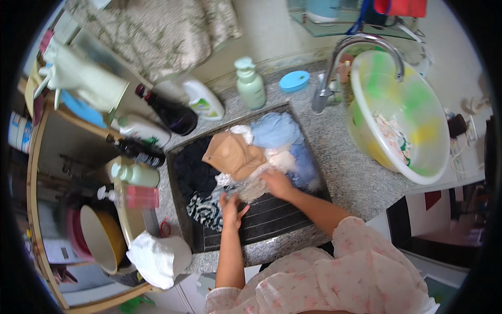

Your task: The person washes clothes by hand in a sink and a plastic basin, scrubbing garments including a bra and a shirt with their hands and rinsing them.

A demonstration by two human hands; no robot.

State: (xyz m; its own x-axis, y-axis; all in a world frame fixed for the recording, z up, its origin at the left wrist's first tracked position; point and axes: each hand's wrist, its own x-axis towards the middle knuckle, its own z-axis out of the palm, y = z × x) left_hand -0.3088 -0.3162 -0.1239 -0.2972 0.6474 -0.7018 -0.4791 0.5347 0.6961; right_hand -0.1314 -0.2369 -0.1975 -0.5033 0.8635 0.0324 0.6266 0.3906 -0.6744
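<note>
Wet laundry lies in a dark stone sink (274, 219) with a ribbed slope at its near side. My right hand (277, 184) has its fingers curled into a wet, pale beige cloth (253, 190). My left hand (232, 210) is at the near edge of that cloth, fingers apart, beside a black-and-white patterned cloth (206, 210). Beyond the hands, a tan moulded bra-like garment (231, 153) tops the pile. Dark clothes (194, 167) lie on the left. A light blue garment (278, 131) and a darker blue one (304, 161) lie on the right.
A chrome faucet (323, 96) rises behind the sink, its spout over a tilted plastic basin (355, 114) holding patterned cloth (392, 135). A green pump bottle (251, 88), blue soap dish (294, 81) and dark bottle (168, 112) line the back. More bottles (137, 174) crowd the left.
</note>
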